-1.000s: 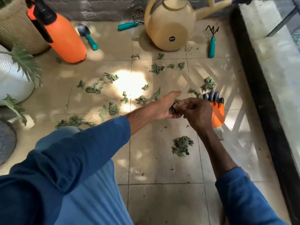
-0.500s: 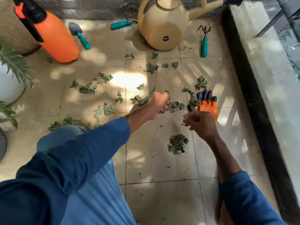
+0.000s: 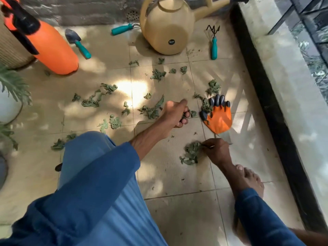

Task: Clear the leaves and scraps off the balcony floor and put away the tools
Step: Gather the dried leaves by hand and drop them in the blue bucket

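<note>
Progress: early, one small pile (image 3: 190, 153) made, leaves (image 3: 92, 102) all over the floor (image 3: 168, 176)
Left hand (image 3: 175, 114): grip clenched on scraps
Right hand (image 3: 217, 150): pinching leaves at pile
Tools: trowel (image 3: 77, 42), rake (image 3: 213, 42), glove (image 3: 219, 115) not put away yet

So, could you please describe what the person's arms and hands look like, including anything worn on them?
Both arms wear long, loose dark blue sleeves pushed up to mid-forearm, leaving the wrists bare. The left hand and the right hand are both bare: no gloves or watch visible. The only glove in view, the orange glove with black claw tips, lies unworn on the floor.
</note>
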A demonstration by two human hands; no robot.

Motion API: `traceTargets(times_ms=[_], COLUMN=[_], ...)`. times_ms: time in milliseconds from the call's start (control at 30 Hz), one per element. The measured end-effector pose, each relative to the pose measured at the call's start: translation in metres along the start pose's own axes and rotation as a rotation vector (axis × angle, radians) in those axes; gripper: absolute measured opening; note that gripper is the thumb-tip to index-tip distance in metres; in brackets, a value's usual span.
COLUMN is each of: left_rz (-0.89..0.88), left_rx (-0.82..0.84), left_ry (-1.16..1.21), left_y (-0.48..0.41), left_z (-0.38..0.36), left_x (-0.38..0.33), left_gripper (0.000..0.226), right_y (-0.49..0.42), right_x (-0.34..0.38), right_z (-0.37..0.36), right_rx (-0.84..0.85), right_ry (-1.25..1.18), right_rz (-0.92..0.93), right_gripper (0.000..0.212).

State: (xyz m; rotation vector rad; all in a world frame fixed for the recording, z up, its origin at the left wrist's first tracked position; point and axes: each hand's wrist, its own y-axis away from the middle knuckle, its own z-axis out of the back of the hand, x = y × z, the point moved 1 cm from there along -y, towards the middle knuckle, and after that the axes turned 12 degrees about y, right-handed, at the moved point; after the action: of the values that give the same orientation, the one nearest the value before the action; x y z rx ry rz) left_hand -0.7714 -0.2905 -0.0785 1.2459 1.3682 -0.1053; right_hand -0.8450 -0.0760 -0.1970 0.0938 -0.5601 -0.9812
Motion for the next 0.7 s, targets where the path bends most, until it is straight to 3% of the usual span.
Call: traceTargets(times_ms=[133, 400, 533, 700], left_rz=[-0.01, -0.057, -0.088, -0.097], left_rx=[-0.015, -0.054, -0.038, -0.039], left_ry=[-0.027, -0.237, -0.344, -0.392], left_y=[0.005, -0.002, -0.005, -0.008], left_z=[-0.003, -0.007, -0.005, -0.001], left_x=[0.005, 0.015, 0.021, 0.027], left_gripper=[0.037, 0.036, 0.031, 0.024], right_y=[-0.008, -0.017, -0.018, -0.016], right_x=[0.001, 0.018, 0.022, 0.027], right_z=[0.024, 0.057, 0.061, 0.071], right_rx=[-0.071, 0.09, 0.075, 0.114], right_ry=[-0.017, -0.396, -0.246, -0.388], right_rz=[-0.033, -0.104, -0.082, -0.106], right_gripper=[0.006, 0.009, 0.008, 0.015])
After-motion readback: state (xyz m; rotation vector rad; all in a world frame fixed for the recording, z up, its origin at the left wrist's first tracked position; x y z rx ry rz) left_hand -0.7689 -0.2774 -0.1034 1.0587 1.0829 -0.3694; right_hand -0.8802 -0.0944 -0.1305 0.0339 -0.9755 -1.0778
